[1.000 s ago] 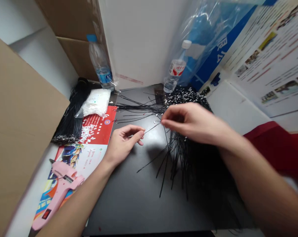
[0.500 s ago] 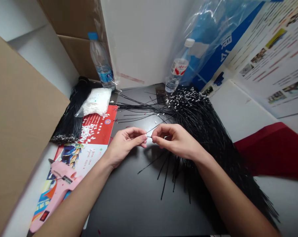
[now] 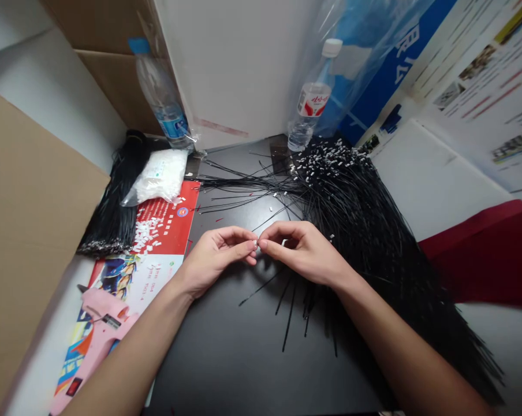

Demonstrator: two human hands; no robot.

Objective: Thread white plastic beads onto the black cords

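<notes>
Head view: the left hand (image 3: 216, 253) and right hand (image 3: 301, 249) meet at the fingertips, pinching a tiny white piece (image 3: 255, 244) between them, with thin black wires (image 3: 373, 242) fanning out beneath and beyond the right hand.

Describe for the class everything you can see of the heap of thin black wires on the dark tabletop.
The heap of thin black wires is a large, loose mass of long, glossy strands that look like plastic, with small white tips crowded at its far end beside a water bottle. It lies on a dark tabletop, fanning towards the near right, with stray strands reaching left and towards the viewer. The person's right forearm lies across it.
</notes>
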